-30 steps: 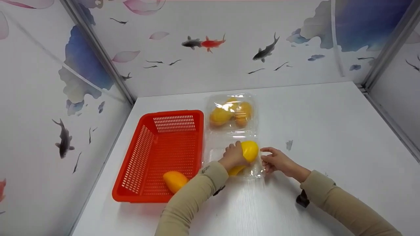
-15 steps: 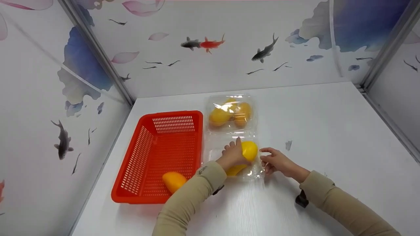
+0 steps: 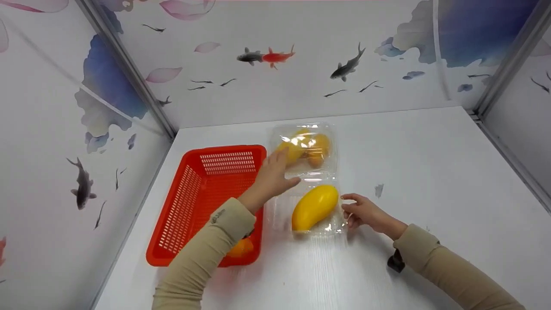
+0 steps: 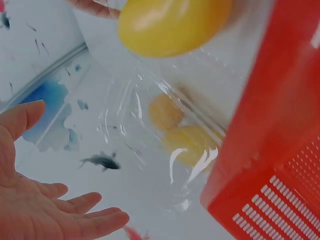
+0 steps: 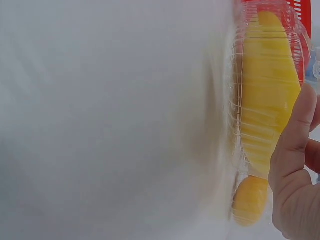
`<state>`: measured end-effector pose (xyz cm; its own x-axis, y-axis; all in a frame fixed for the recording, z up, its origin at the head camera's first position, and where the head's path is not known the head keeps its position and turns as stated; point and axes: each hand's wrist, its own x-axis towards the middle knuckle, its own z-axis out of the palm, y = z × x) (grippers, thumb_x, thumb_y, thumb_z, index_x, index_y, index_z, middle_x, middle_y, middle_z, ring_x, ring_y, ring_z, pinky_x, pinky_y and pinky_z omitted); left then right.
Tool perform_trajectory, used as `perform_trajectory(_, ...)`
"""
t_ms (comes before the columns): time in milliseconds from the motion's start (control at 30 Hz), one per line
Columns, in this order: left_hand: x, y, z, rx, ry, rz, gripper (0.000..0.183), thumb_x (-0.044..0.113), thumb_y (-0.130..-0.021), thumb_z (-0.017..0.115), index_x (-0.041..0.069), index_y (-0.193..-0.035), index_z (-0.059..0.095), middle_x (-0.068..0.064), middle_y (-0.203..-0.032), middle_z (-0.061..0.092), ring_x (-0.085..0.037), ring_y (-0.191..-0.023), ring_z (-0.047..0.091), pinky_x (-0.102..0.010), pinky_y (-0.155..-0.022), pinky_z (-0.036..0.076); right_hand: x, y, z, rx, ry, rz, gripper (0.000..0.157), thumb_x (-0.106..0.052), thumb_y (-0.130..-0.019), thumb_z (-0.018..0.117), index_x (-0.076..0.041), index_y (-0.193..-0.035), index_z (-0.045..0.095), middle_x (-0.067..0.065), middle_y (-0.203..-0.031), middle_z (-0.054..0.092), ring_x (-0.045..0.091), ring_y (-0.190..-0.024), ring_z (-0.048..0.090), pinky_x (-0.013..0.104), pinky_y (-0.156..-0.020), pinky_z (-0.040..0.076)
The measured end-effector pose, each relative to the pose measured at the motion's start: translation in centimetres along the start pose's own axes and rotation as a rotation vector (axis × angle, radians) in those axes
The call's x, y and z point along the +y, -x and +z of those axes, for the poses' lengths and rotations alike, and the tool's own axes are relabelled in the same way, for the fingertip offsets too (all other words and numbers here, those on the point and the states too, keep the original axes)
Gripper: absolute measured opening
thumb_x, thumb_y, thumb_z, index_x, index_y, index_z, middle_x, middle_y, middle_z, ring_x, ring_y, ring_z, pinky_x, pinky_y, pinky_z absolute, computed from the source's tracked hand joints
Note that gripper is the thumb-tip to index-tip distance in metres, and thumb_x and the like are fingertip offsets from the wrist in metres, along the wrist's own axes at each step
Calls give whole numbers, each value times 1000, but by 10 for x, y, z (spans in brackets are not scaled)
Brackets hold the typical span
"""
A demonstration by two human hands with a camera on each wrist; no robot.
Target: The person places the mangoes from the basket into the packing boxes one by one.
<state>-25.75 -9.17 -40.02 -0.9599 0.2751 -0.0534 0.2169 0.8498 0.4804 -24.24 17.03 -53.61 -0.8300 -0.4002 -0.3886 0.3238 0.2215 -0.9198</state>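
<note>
A yellow mango [image 3: 315,207] lies in the near part of the clear plastic container [image 3: 280,213]. Farther back, several yellow and orange fruits [image 3: 317,150] show through glossy clear plastic. My left hand [image 3: 271,176] hovers over the container's left side beside the red basket, fingers spread and holding nothing; the left wrist view shows that hand [image 4: 55,200] with its palm bare. At the container's right edge is my right hand [image 3: 366,213], index finger and thumb close to the rim. In the right wrist view its thumb [image 5: 295,130] lies along the clear wall by the mango.
A red perforated basket [image 3: 206,262] stands left of the container, with an orange-yellow fruit [image 3: 241,248] partly hidden under the left sleeve. White table surface [image 3: 430,172] extends to the right. Printed panels [image 3: 292,94] enclose the back and sides.
My left hand has let go of the yellow mango and moved up and left, its fingers spreading. The mango stays in the container. My right hand has hardly moved.
</note>
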Motion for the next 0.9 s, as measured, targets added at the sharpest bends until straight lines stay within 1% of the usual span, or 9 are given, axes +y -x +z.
perform_trajectory(100,-18,1,-14,-14,4,-52,80,32,-82,66,13,-145,22,-11,-145,29,-29,-131,28,-45,-106,28,0,1,-1,-6,-1,-12,54,-21,-95,48,1,-138,24,4,-75,53,10,-53,53,25,-57,52)
perform_trajectory(167,-30,1,-20,-66,8,-110,77,30,-83,65,12,-145,24,-11,-144,32,-29,-131,30,-46,-106,28,1,1,-2,-11,-1,-18,54,-21,-95,48,2,-138,23,4,-74,53,9,-52,53,25,-57,52)
perform_trajectory(267,-50,4,-26,-204,-2,-196,68,24,-85,63,11,-143,29,-9,-142,38,-28,-129,35,-47,-104,30,1,1,-2,-12,-6,-15,53,-21,-95,47,2,-137,23,4,-74,53,10,-52,53,25,-56,52)
perform_trajectory(333,-62,8,-26,-301,-39,-230,62,20,-85,63,11,-140,36,-8,-139,43,-28,-127,39,-48,-103,31,1,1,-3,-12,-6,-12,53,-20,-95,47,2,-137,24,3,-74,53,9,-52,53,25,-57,52)
perform_trajectory(467,-83,15,-20,-472,-137,-223,54,17,-83,65,10,-133,46,-8,-134,49,-28,-123,43,-49,-101,34,1,0,-2,-10,1,-6,53,-21,-95,47,2,-137,24,3,-75,53,10,-53,53,25,-57,52)
perform_trajectory(567,-95,20,-15,-564,-170,-232,52,17,-83,65,10,-131,48,-8,-132,50,-29,-122,43,-50,-100,35,1,0,-1,-2,13,-6,53,-22,-95,47,1,-137,25,4,-76,53,10,-53,53,25,-58,52)
perform_trajectory(600,-98,22,-14,-584,-172,-255,52,18,-82,66,11,-131,49,-8,-131,50,-29,-121,43,-51,-99,35,1,0,-1,3,13,-4,53,-22,-95,48,1,-137,25,4,-76,53,10,-54,53,26,-58,52)
perform_trajectory(733,-106,32,-12,-608,-87,-442,55,22,-75,74,18,-126,54,-7,-126,52,-32,-118,43,-56,-94,36,2,-1,0,9,17,1,53,-22,-95,48,0,-137,26,5,-77,53,11,-54,53,26,-59,52)
perform_trajectory(900,-116,39,-12,-681,-128,-547,62,26,-64,82,22,-122,59,-11,-124,52,-33,-112,46,-53,-88,42,1,-1,1,3,20,-1,52,-22,-95,47,0,-137,26,5,-77,53,11,-54,53,26,-59,52)
